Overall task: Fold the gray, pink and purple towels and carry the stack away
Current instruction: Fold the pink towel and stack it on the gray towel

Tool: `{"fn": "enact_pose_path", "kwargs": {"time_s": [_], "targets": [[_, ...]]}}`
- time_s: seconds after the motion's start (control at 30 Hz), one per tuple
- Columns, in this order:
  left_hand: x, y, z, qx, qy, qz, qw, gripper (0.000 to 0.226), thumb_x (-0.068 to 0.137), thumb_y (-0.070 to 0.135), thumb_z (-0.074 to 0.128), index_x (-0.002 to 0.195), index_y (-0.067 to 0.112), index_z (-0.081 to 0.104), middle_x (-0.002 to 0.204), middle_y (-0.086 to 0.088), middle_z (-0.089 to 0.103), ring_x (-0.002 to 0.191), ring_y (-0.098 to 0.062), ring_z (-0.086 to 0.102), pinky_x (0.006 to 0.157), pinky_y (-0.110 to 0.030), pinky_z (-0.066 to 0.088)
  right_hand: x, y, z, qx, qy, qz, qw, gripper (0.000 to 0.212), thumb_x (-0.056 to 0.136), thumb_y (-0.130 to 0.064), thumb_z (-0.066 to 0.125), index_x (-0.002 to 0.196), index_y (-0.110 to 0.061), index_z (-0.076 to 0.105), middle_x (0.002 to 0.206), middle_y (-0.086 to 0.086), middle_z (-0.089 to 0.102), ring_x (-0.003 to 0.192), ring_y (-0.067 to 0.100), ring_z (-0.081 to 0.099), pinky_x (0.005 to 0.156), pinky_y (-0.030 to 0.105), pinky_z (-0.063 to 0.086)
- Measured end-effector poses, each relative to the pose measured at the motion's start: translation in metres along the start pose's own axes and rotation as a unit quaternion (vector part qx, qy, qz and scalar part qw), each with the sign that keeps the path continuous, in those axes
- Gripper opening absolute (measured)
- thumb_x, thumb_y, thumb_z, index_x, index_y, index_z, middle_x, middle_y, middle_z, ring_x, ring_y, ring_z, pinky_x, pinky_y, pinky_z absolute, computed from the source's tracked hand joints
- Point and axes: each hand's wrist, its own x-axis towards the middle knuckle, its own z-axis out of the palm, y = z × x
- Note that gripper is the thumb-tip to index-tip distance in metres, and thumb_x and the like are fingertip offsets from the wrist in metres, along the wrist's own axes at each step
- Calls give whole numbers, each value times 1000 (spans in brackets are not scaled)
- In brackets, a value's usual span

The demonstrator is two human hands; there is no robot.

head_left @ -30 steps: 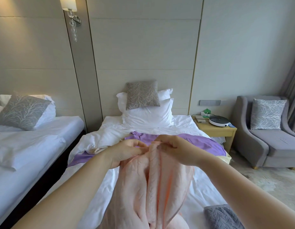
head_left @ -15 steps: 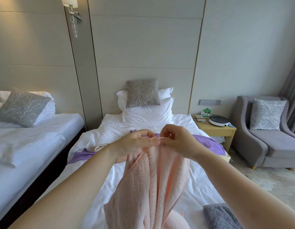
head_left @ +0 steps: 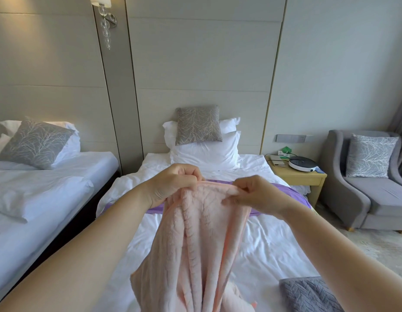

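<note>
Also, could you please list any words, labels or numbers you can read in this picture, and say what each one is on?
No text is readable.
Green card on the nightstand: any print is too small and blurred to read.
Wall switch panel: no legible marking.
Pink towel: no label showing.

We log bright, even light. Up and left of the fingers (head_left: 241, 184) a lamp (head_left: 100, 0) throws a warm patch on the wall (head_left: 38, 39). Shadows are soft: a dark gap (head_left: 78, 224) left of the fingers, shallow folds in the pink towel (head_left: 202, 244) below them. Wide-angle bend bows the wall seams and stretches the forearms (head_left: 71, 255) toward the lower corners. Focus is fair, slightly soft throughout.
</note>
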Motion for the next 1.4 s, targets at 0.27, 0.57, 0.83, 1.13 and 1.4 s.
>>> {"fn": "enact_pose_path", "kwargs": {"time_s": [0.27, 0.57, 0.83, 1.13, 1.4], "targets": [[2, 14, 9, 87, -3, 10, 996, 44, 73, 45, 64, 95, 7, 61, 89, 0, 55, 87, -18, 54, 82, -32, 40, 14, -45, -11, -21, 66, -113, 991, 16, 75, -17, 77, 77, -6, 66, 62, -7, 51, 54, 0, 41, 49, 12, 33], [4, 9, 2, 17, 92, 77, 993, 15, 71, 21, 71, 85, 16, 70, 86, -5, 63, 83, -14, 56, 83, -32, 43, 3, -6, -6, 185, -55, -28, 981, 32, 72, -37, 80, 90, -12, 71, 87, 2, 70, 83, 14, 63, 81, 30, 51], [8, 21, 11, 66, 37, 20, 997, 54, 73, 60, 69, 96, 12, 68, 78, 4, 52, 74, -8, 45, 69, -23, 34, 11, -28, -13, 184, 51, -102, 976, 42, 67, -31, 79, 93, 0, 70, 98, 25, 68, 86, 17, 61, 85, 39, 50], [18, 44, 5, 1, 219, 147, 965, 18, 91, 6, 60, 90, 24, 58, 88, -1, 66, 80, -8, 56, 81, -23, 43, 8, -1, 21, 222, -12, -43, 974, 28, 70, -22, 79, 93, -8, 73, 94, 11, 73, 84, 15, 67, 77, 25, 52], [11, 43, -31, 111, 356, 81, 924, 32, 95, 0, 41, 118, 10, 62, 114, -1, 65, 104, -9, 58, 85, -7, 41, 11, 13, 14, 201, 149, -16, 968, 23, 90, -24, 62, 80, -5, 68, 75, 14, 60, 74, 15, 48, 74, 33, 38]]}}
